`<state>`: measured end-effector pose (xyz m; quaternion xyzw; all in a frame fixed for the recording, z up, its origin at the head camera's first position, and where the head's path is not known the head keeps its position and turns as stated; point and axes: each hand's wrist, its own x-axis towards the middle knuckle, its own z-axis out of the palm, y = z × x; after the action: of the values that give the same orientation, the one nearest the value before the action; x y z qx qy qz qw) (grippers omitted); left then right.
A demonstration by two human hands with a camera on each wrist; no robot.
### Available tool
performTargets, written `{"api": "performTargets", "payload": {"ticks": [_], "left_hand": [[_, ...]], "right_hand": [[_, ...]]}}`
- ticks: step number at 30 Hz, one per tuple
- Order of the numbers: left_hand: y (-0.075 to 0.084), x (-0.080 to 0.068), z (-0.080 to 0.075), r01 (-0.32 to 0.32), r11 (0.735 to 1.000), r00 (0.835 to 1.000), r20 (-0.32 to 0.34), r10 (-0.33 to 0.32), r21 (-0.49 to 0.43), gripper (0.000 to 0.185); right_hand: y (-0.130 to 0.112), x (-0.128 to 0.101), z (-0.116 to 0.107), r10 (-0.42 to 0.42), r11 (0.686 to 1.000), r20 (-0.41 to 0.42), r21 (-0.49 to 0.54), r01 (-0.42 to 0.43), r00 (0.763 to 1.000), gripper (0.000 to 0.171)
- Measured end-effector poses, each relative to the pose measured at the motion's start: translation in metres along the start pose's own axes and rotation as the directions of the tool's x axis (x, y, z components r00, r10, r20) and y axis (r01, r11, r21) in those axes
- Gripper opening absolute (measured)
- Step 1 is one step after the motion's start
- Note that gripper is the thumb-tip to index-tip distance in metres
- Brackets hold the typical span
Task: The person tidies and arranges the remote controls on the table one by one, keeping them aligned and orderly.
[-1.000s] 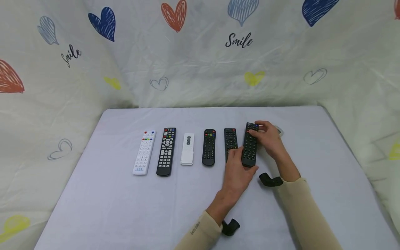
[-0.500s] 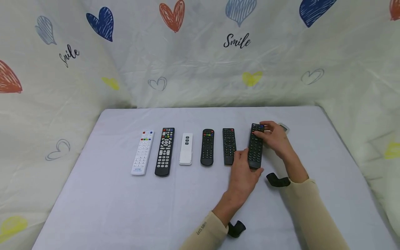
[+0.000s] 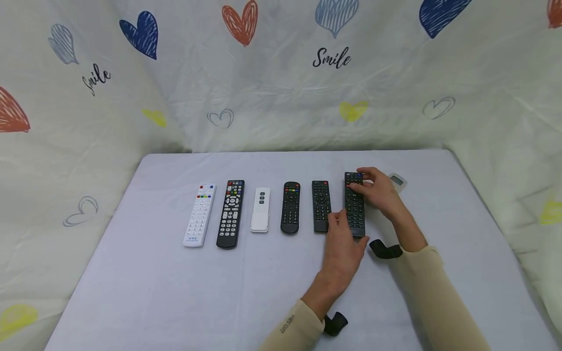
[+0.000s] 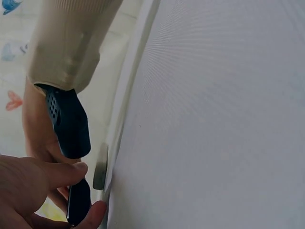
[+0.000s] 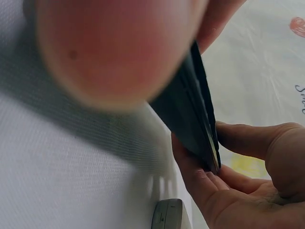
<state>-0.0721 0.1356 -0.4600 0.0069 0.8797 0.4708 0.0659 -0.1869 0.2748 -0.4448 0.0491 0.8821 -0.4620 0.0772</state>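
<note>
Both hands hold one long black remote control [image 3: 354,204] at the right end of a row of remotes. My left hand [image 3: 344,251] grips its near end, thumb on one side and fingers on the other. At the far end, my right hand [image 3: 377,190] pinches it, thumb over the buttons. In the left wrist view the remote [image 4: 78,202] appears edge-on between my left fingers [image 4: 66,174]. The right wrist view shows its dark underside [image 5: 183,119] above the cloth, a right fingertip [image 5: 114,52] large in front. A shorter black remote [image 3: 321,204] lies just left of it.
Farther left lie a rounded black remote [image 3: 290,207], a small white one [image 3: 260,209], a long black one [image 3: 230,214] and a long white one [image 3: 199,215]. A pale remote with a display [image 3: 397,182] lies partly behind my right hand. White cloth [image 3: 175,292] covers the table.
Both hands have carried the held remote to the right, away from its neighbour, then slightly back left, turning it a little. More of the pale remote with the display shows.
</note>
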Motion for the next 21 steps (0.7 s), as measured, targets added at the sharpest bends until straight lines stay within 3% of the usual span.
{"api": "performTargets", "payload": {"ticks": [14, 21], "left_hand": [[-0.0014, 0.0015, 0.008, -0.017, 0.999, 0.999, -0.028, 0.018, 0.033, 0.079], [-0.0022, 0.0008, 0.0104, -0.016, 0.997, 1.0, -0.025, 0.018, 0.071, 0.081]], "right_hand": [[0.0021, 0.005, 0.0046, -0.004, 1.0, 0.016, -0.008, 0.004, 1.0, 0.064], [0.0019, 0.0073, 0.0015, -0.015, 0.997, 0.041, -0.069, 0.017, 0.999, 0.063]]}}
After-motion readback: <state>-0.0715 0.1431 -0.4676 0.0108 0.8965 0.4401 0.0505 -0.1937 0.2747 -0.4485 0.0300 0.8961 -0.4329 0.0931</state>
